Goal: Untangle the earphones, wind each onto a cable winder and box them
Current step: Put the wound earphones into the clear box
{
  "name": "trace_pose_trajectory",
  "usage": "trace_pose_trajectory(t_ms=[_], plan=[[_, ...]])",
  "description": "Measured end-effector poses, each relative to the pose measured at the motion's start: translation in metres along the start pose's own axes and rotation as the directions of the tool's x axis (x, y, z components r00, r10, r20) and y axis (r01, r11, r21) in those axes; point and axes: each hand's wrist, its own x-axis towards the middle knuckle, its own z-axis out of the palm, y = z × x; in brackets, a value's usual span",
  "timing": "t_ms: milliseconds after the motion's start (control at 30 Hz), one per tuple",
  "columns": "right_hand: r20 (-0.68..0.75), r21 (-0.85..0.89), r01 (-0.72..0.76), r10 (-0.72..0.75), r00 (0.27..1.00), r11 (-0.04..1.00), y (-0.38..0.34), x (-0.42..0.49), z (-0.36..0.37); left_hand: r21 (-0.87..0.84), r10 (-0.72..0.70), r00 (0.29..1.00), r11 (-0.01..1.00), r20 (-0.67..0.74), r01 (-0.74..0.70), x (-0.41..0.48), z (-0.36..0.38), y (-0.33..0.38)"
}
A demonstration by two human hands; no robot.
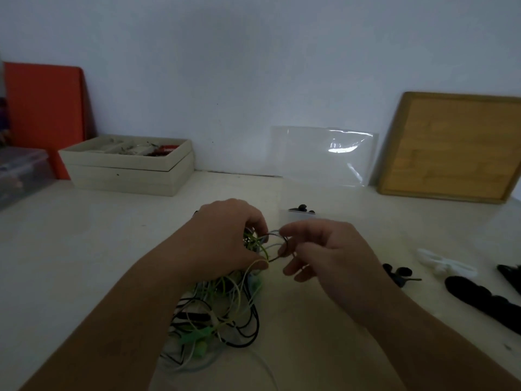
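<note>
The tangle of green, white and black earphone cables [225,306] lies on the pale bench [84,249], close to the person, partly under the left forearm. The left hand [225,238] sits on the top of the heap. Its grip is curled in, with the thumb and fingers pinching several green and white strands. The right hand [321,249] is just beside it, its thumb and forefinger pressed together on a thin dark cable loop [277,258] that runs between the two hands; its other fingers are loosely bent and hold nothing.

To the right, apart from the heap, lie a white plastic cable winder [445,262] and long black cable winders [479,300]. Beyond the hands stands a small clear box [293,210] holding dark pieces. A bamboo tray [451,148] leans on the wall.
</note>
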Motion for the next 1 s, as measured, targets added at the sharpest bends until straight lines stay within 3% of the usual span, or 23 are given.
trace_pose_trajectory(t_ms=[33, 100, 167, 233, 300, 367, 433, 533, 633, 700, 733, 800, 867, 1000], plan=[[0.014, 0.108, -0.032, 0.031, 0.999, 0.994, -0.004, -0.002, -0.001, -0.002, 0.012, 1.000, 1.000, -0.008, -0.012, 0.000, 0.001, 0.001], [0.021, 0.086, 0.003, -0.005, 1.000, 0.996, -0.008, -0.004, -0.001, 0.002, 0.023, 1.000, 1.000, 0.014, -0.023, 0.000, 0.001, 0.002], [-0.011, 0.067, 0.034, -0.034, 0.999, 0.997, -0.009, -0.004, -0.001, 0.009, -0.018, 0.992, 1.000, 0.124, 0.017, -0.003, -0.002, 0.003], [-0.062, 0.194, 0.054, -0.042, 0.997, 0.980, -0.008, -0.002, -0.007, 0.077, -0.076, 0.963, 0.995, 0.257, 0.058, -0.008, -0.007, 0.002], [-0.048, 0.471, 0.038, -0.018, 0.999, 0.881, -0.006, 0.002, -0.016, 0.150, -0.122, 0.943, 0.986, 0.310, 0.078, -0.011, -0.013, 0.000], [0.043, 0.720, -0.041, 0.015, 0.999, 0.693, -0.006, 0.004, -0.024, 0.136, -0.147, 0.934, 0.985, 0.325, 0.108, -0.014, -0.021, -0.004], [0.097, 0.809, -0.096, 0.029, 0.995, 0.580, -0.007, 0.005, -0.031, 0.114, -0.162, 0.929, 0.985, 0.332, 0.131, -0.016, -0.029, -0.010], [0.046, 0.788, -0.071, 0.056, 0.997, 0.612, -0.003, 0.007, -0.037, 0.178, -0.235, 0.917, 0.967, 0.321, 0.185, -0.017, -0.033, -0.021], [0.009, 0.613, -0.087, 0.103, 0.995, 0.785, 0.002, 0.008, -0.046, 0.253, -0.313, 0.924, 0.933, 0.220, 0.256, -0.018, -0.035, -0.035], [-0.016, 0.230, -0.103, 0.109, 0.994, 0.968, 0.003, 0.006, -0.055, 0.272, -0.355, 0.929, 0.909, 0.102, 0.317, -0.017, -0.037, -0.043], [-0.008, 0.010, -0.104, 0.104, 0.995, 0.995, 0.002, 0.004, -0.057, 0.276, -0.361, 0.932, 0.901, 0.047, 0.335, -0.017, -0.037, -0.045], [0.077, -0.292, -0.096, 0.123, 0.989, 0.952, 0.000, 0.002, -0.056, 0.229, -0.340, 0.941, 0.915, -0.002, 0.331, -0.016, -0.038, -0.048], [0.212, -0.466, -0.042, 0.158, 0.964, 0.884, -0.003, 0.000, -0.050, 0.058, -0.289, 0.957, 0.956, 0.002, 0.288, -0.017, -0.039, -0.044], [0.337, -0.604, 0.058, 0.189, 0.922, 0.795, -0.003, -0.001, -0.044, -0.197, -0.092, 0.985, 0.978, -0.148, 0.062, -0.018, -0.043, -0.017]])
